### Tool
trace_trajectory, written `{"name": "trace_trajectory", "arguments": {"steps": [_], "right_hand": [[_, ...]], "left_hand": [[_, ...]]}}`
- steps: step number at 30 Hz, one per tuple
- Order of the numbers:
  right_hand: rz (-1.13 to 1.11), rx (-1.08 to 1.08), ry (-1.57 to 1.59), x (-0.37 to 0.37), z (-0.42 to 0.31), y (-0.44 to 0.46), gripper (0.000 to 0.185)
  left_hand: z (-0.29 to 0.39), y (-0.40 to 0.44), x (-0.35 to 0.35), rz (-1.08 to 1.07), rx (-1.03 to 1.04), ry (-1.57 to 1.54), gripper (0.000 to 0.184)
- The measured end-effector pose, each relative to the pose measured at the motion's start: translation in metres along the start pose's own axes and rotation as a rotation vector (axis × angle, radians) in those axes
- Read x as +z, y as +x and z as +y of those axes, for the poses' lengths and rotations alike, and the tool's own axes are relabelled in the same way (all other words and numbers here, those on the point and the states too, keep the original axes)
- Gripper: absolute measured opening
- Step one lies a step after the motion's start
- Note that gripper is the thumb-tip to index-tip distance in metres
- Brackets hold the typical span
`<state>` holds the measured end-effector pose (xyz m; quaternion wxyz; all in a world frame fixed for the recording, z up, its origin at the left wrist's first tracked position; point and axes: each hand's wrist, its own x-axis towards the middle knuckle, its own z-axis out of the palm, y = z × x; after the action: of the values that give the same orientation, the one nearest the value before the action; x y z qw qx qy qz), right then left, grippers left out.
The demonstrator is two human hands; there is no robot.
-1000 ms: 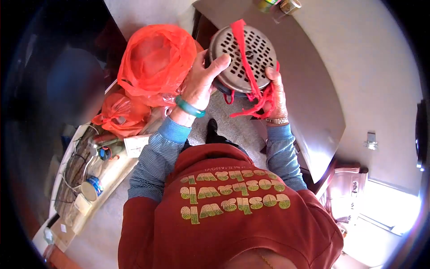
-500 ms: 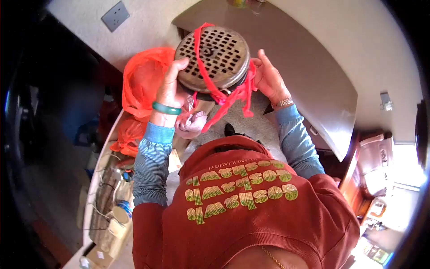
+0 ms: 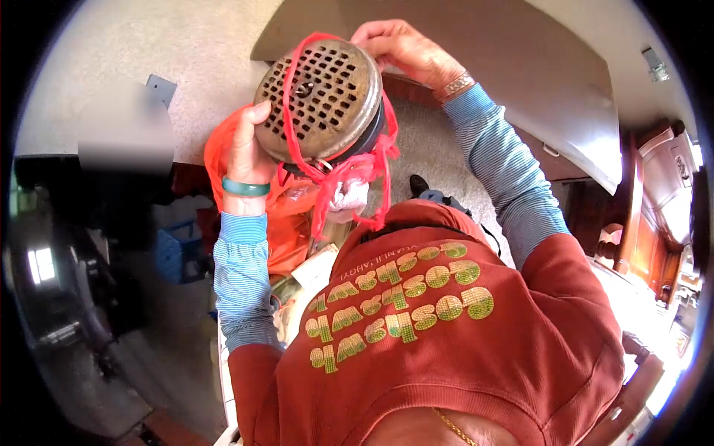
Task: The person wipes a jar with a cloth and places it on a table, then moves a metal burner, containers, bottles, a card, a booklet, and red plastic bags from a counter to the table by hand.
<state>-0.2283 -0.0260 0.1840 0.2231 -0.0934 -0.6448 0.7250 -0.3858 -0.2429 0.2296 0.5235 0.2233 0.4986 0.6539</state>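
A round metal container with a perforated lid [image 3: 323, 100] hangs in the air before me, tilted toward the camera. My left hand [image 3: 249, 149] grips its left side, thumb on the lid's rim. A red cloth strip [image 3: 291, 119] crosses the lid, and its knotted ends [image 3: 357, 167] dangle from the near side. My right hand [image 3: 401, 50] is at the container's upper right edge, with bent fingers beside the rim; whether they pinch anything is hidden.
Red plastic bags [image 3: 286, 230] lie behind and below the container. A grey-brown curved tabletop [image 3: 506, 59] extends to the upper right. A blue basket [image 3: 178, 253] stands at the left. Wooden furniture [image 3: 647, 215] is at the right.
The container has moved left with my left hand on it. My right hand has gone from the strip's right side up to the far right rim. The view has turned.
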Motion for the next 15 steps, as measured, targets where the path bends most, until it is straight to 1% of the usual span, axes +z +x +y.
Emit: {"name": "trace_trajectory", "arguments": {"steps": [1, 2, 4, 5, 6, 8, 9, 10, 12, 13, 14, 15], "right_hand": [[0.047, -0.007, 0.050, -0.003, -0.002, -0.004, 0.012], [0.100, -0.042, 0.003, -0.002, -0.012, -0.011, 0.020], [0.142, -0.084, 0.330, 0.005, -0.033, -0.026, 0.024], [0.145, -0.116, 0.346, 0.001, -0.034, -0.028, 0.013], [0.157, -0.120, 0.344, -0.001, -0.034, -0.030, 0.013], [0.194, -0.125, 0.011, -0.003, -0.035, -0.034, 0.024], [0.211, -0.124, -0.156, -0.005, -0.035, -0.036, 0.030], [0.222, -0.124, -0.161, -0.006, -0.036, -0.036, 0.030], [0.043, -0.057, -0.201, -0.008, -0.035, -0.031, 0.039], [0.031, -0.102, -0.141, -0.014, -0.023, -0.025, 0.032], [0.033, -0.101, -0.142, -0.020, -0.020, -0.023, 0.032], [0.004, -0.067, -0.129, -0.026, -0.018, -0.021, 0.024]], "left_hand": [[0.000, 0.002, 0.001, -0.002, 0.008, 0.023, 0.056], [-0.001, 0.005, 0.000, -0.004, 0.000, 0.029, 0.056], [-0.007, 0.014, -0.003, -0.005, -0.020, -0.006, 0.056], [-0.009, 0.018, -0.005, -0.013, -0.026, -0.017, 0.055], [-0.011, 0.021, -0.005, -0.023, -0.032, -0.015, 0.055], [-0.011, 0.025, 0.000, -0.030, -0.019, 0.010, 0.054], [-0.012, 0.029, 0.001, -0.056, -0.046, -0.012, 0.053], [-0.012, 0.032, 0.003, -0.068, -0.051, -0.011, 0.053], [-0.012, 0.036, 0.008, -0.134, -0.081, -0.014, 0.053], [-0.011, 0.037, 0.014, -0.131, -0.094, -0.018, 0.053], [-0.012, 0.038, 0.016, -0.133, -0.096, -0.019, 0.053], [-0.012, 0.040, 0.018, -0.153, -0.099, -0.031, 0.053]]}}
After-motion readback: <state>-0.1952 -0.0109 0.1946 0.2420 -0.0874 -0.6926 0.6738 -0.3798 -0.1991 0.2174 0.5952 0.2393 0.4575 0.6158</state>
